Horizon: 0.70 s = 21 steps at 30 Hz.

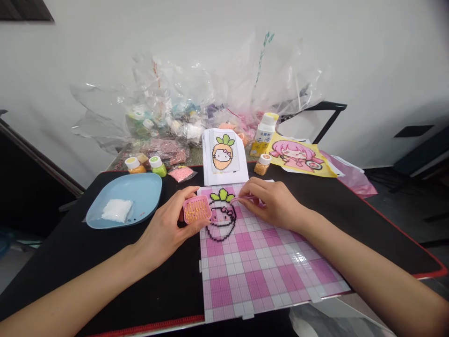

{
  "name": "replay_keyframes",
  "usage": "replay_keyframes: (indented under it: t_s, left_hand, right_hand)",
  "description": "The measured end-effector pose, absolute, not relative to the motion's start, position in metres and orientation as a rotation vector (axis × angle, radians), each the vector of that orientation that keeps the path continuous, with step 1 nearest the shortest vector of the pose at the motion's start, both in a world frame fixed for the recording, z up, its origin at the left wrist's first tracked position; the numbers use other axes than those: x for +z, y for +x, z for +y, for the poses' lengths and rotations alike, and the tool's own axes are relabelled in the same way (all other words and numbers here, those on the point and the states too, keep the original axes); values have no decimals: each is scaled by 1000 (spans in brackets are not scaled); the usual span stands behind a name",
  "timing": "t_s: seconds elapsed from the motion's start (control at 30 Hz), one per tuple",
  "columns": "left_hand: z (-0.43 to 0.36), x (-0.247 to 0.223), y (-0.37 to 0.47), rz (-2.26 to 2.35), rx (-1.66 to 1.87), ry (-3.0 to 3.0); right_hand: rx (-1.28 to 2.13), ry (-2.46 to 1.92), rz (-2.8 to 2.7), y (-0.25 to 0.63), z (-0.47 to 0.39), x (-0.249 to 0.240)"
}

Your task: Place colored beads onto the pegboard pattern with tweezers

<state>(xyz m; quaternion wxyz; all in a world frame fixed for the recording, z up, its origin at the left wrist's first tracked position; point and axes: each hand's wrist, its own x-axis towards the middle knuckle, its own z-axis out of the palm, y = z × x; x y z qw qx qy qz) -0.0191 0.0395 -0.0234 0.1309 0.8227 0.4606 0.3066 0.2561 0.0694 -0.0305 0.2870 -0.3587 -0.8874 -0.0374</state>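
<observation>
Pink checked pegboard (259, 262) lies nearest, under both wrists. Left hand (168, 229) pinches small pink tray (197, 208) w/ orange beads, just left of bead outline (221, 220). Right hand (277, 202) grips pink tweezers (245, 198), tips at outline's top. Beyond hands: pattern card (224, 157). Far left of left hand: blue plate (140, 194) w/ white beads (117, 210).
</observation>
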Motion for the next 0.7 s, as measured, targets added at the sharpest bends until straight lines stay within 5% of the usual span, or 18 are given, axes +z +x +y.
replay_keyframes:
  t_s: [0.7]
  left_hand:
    - [39,-26,-19,1364,887,2323]
  right_hand:
    - [-134,-941,-2369,256,70,-32]
